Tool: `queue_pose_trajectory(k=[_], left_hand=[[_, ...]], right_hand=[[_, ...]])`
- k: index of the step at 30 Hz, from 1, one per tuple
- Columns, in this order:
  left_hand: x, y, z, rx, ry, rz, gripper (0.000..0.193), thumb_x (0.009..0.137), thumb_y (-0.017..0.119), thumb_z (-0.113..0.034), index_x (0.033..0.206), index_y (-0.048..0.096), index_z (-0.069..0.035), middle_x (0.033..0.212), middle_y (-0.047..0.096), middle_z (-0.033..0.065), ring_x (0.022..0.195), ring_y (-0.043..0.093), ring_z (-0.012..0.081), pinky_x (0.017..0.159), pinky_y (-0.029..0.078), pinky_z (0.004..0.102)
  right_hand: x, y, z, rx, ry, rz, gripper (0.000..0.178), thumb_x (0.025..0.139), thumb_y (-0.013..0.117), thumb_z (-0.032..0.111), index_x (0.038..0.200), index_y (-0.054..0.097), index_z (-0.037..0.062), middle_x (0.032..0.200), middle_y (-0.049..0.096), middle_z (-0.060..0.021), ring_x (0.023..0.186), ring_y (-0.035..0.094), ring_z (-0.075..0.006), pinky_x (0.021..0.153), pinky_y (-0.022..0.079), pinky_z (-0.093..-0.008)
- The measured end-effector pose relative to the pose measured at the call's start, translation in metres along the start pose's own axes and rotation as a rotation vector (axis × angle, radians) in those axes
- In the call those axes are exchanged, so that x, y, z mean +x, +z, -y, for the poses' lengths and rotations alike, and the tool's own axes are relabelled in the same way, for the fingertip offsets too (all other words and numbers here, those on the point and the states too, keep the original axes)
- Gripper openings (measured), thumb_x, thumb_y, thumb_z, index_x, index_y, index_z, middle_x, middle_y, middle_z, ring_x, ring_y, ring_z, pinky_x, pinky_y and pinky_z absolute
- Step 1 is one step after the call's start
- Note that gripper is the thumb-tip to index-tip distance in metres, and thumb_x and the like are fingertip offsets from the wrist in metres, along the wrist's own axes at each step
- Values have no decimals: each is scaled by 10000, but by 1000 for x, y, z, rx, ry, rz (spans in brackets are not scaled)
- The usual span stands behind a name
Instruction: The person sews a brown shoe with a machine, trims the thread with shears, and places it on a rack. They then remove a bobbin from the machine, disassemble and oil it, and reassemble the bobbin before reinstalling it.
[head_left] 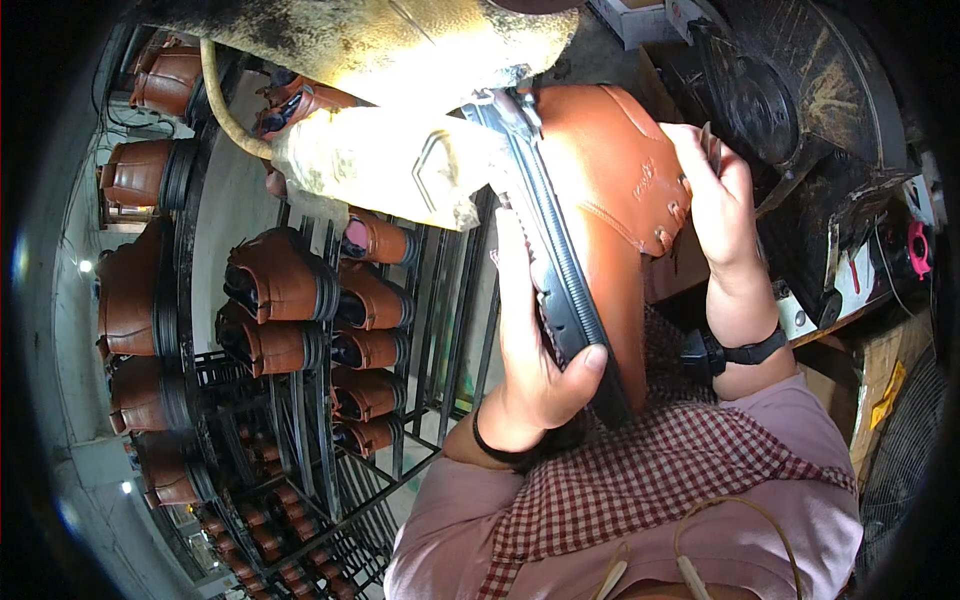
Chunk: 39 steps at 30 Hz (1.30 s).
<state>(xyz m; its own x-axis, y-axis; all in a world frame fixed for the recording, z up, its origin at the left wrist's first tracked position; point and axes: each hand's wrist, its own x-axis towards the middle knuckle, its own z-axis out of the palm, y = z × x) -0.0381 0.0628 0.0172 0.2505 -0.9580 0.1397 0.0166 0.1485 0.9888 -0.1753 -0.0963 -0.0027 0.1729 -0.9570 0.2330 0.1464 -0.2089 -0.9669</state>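
A brown leather boot point(600, 240) with a black ribbed sole point(560, 240) is held on its side in front of my checked apron. My left hand point(535, 380) wraps round the sole, its thumb lying on the sole's edge. My right hand point(718, 190) is closed at the boot's upper, near the eyelet edge. A thin dark strip point(710, 145) shows by its fingers; I cannot tell what it is. The boot's far end meets a metal machine part point(500, 110), where glare hides the contact.
A worn machine arm point(400, 45) hangs overhead, with a glowing wrapped lamp point(370, 165) beneath it. Black racks point(325, 420) at left carry several brown boots point(275, 275). A dark machine wheel point(750, 105) and a cardboard box point(885, 385) stand at right.
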Motion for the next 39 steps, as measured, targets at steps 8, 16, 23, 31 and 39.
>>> queue_pose_trajectory(k=[8, 16, 23, 31, 39], left_hand=[[29, 1, 6, -210, 71, -119, 954, 770, 672, -376, 1436, 174, 91, 1419, 341, 196, 1295, 359, 269, 1078, 260, 378], [63, -9, 23, -230, 65, -338, 566, 767, 554, -59, 1315, 430, 5, 1108, 532, 67, 1000, 479, 143, 916, 374, 290], [55, 3, -8, -186, -204, -197, 476, 870, 513, -165, 1315, 443, -11, 1232, 538, 89, 1137, 515, 181, 1002, 380, 327], [85, -8, 14, -403, 65, -128, 470, 908, 483, -210, 1307, 435, 33, 1203, 560, 119, 1096, 554, 203, 989, 406, 333], [121, -6, 18, -399, 203, -117, 475, 940, 451, -265, 1285, 449, 60, 1170, 580, 139, 1043, 586, 224, 965, 431, 350]], right_hand=[[-14, -18, -73, -724, -382, -212, 315, 962, 416, 209, 1126, 619, 32, 1176, 582, -138, 1151, 493, -285, 1023, 274, -428], [17, 8, -34, -136, -499, 58, 349, 948, 385, 65, 1248, 559, 31, 1337, 498, -160, 1225, 474, -309, 1046, 351, -376], [28, 12, -33, -405, -516, 69, 391, 912, 483, 39, 1282, 556, 141, 1416, 410, -140, 1246, 447, -293, 1047, 366, -365], [43, 6, -44, -618, -597, 27, 357, 918, 493, 82, 1263, 566, 142, 1388, 448, -113, 1227, 454, -310, 1039, 367, -395], [52, 0, -57, -812, -663, -51, 312, 806, 605, 64, 1116, 616, 93, 1109, 589, -121, 1125, 513, -342, 967, 400, -437]])
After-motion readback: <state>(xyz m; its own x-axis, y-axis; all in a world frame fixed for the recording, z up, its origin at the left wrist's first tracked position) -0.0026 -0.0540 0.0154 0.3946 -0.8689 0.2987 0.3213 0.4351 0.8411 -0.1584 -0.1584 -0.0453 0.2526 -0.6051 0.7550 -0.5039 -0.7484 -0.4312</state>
